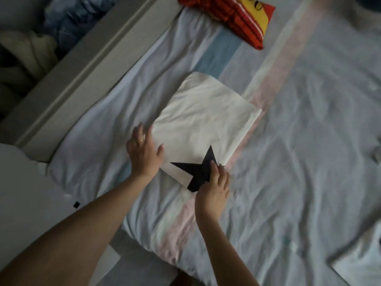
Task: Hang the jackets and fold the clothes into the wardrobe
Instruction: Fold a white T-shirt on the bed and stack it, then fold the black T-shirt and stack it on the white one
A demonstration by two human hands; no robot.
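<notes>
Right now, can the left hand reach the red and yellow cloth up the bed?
Probably, with a stretch: nothing but flat bedding lies between the left hand and the red and yellow cloth.

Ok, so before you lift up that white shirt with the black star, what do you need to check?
1. White shirt folded into a flat rectangle on the bed cover: ok.
2. Left hand rests on the shirt's left edge: ok.
3. Right hand lies on the near corner, over the black star: ok.
4. Fingers tucked under the shirt for lifting: cannot tell.
5. Red and yellow cloth lies apart from the shirt: ok.
</notes>
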